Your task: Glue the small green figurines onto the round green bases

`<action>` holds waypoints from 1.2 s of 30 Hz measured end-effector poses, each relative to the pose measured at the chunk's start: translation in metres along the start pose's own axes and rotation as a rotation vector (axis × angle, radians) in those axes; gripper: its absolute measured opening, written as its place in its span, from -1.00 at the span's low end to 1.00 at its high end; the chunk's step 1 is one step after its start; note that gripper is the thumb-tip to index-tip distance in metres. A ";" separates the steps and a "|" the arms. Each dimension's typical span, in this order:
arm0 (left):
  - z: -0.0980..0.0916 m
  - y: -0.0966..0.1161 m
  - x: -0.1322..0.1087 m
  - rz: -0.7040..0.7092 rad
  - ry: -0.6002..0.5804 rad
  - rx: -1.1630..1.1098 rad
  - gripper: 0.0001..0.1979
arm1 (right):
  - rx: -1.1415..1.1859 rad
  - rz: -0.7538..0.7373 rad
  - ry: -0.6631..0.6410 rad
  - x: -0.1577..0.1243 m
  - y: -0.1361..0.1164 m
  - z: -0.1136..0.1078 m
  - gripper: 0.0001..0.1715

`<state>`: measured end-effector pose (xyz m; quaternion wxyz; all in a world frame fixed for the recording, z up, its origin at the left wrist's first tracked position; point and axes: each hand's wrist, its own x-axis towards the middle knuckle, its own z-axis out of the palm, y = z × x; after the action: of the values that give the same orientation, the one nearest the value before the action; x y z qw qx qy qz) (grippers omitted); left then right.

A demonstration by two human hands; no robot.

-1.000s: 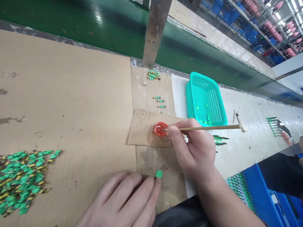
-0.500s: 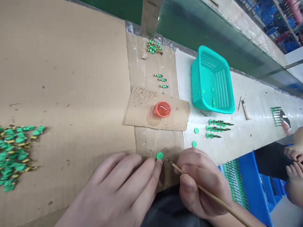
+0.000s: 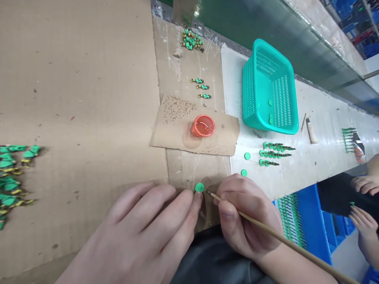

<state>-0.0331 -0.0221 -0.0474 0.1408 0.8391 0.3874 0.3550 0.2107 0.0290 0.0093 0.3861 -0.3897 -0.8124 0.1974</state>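
Note:
My left hand (image 3: 154,225) lies with its fingers together on the cardboard, pinching a small round green disc (image 3: 199,187) at the fingertips. The disc's flat face points up and shows small dark marks. In my right hand (image 3: 247,217) a thin paintbrush (image 3: 266,230) is held like a pen, its dark tip close to the disc's right edge. Whether the tip touches the disc I cannot tell. Beyond both hands, a small red cup (image 3: 203,126) of liquid stands on a loose cardboard piece (image 3: 174,136).
A teal basket (image 3: 248,98) holds a few green discs. Rows of small green-based figures (image 3: 276,154) stand right, near two loose discs (image 3: 247,156). Green-and-yellow pieces lie in a pile (image 3: 8,181) at left and a heap (image 3: 192,39) at back. A co-worker's hands (image 3: 365,217) are far right.
The view has shifted slightly, so the table's things sit higher in the picture. The brush tip has come closer to the disc. The co-worker's hands have moved apart.

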 end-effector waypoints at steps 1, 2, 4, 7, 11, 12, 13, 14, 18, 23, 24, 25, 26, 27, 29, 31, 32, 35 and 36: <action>0.000 0.000 0.001 -0.001 0.002 0.001 -0.72 | 0.006 0.003 0.004 0.000 0.000 0.001 -0.82; 0.000 0.000 0.001 0.001 0.002 0.003 -0.72 | 0.011 0.006 0.006 0.000 0.000 0.001 -0.83; 0.000 0.000 0.001 0.001 -0.004 0.004 -0.72 | 0.020 0.005 0.011 -0.001 0.000 0.002 -0.83; 0.001 0.001 0.000 0.004 -0.010 -0.001 -0.74 | 0.023 0.006 0.003 0.000 0.000 0.002 -0.82; 0.001 0.001 -0.003 -0.011 -0.010 -0.012 -0.74 | -0.008 0.006 -0.043 0.001 0.000 -0.002 -0.77; 0.001 0.001 -0.003 -0.015 -0.003 -0.015 -0.74 | -0.023 0.000 -0.059 0.001 0.000 -0.003 -0.75; 0.001 0.001 -0.003 -0.017 0.002 -0.016 -0.74 | -0.036 -0.004 -0.072 0.002 0.000 -0.004 -0.73; 0.001 0.001 -0.002 -0.017 0.005 -0.017 -0.75 | -0.041 -0.008 -0.078 0.002 0.000 -0.005 -0.73; 0.001 0.001 0.000 -0.011 0.002 -0.014 -0.74 | 0.009 -0.017 -0.023 0.000 0.001 -0.004 -0.77; -0.003 -0.001 0.003 0.001 -0.028 -0.015 -0.64 | 0.116 0.020 0.210 -0.009 0.001 -0.005 -0.64; -0.004 -0.001 0.004 0.011 -0.040 -0.005 -0.63 | 0.127 0.061 0.211 -0.010 0.002 -0.007 -0.59; -0.005 -0.001 0.007 0.020 -0.061 0.015 -0.63 | 0.131 0.104 0.170 -0.010 0.003 -0.009 -0.53; -0.007 -0.001 0.010 0.028 -0.083 0.041 -0.64 | 0.131 0.136 0.092 -0.009 0.005 -0.011 -0.49; -0.008 -0.001 0.014 0.037 -0.104 0.072 -0.65 | 0.133 0.141 -0.004 -0.007 0.007 -0.013 -0.46; -0.011 -0.001 0.024 0.053 -0.125 0.117 -0.70 | 0.124 0.083 -0.167 -0.002 0.014 -0.015 -0.48; -0.015 0.000 0.034 0.049 -0.112 0.122 -0.75 | 0.094 0.000 -0.250 0.002 0.020 -0.014 -0.56; -0.016 0.001 0.038 0.040 -0.101 0.119 -0.77 | 0.075 -0.016 -0.262 0.003 0.022 -0.013 -0.59; -0.020 0.010 0.049 -0.001 -0.104 0.131 -0.77 | 0.035 0.008 -0.283 0.000 0.022 -0.012 -0.64; -0.021 0.015 0.051 -0.019 -0.119 0.141 -0.77 | 0.024 0.019 -0.288 -0.003 0.020 -0.012 -0.65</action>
<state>-0.0170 0.0057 0.0000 0.1074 0.8629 0.4102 0.2749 0.2308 0.0392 0.0024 0.2680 -0.3604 -0.8534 0.2645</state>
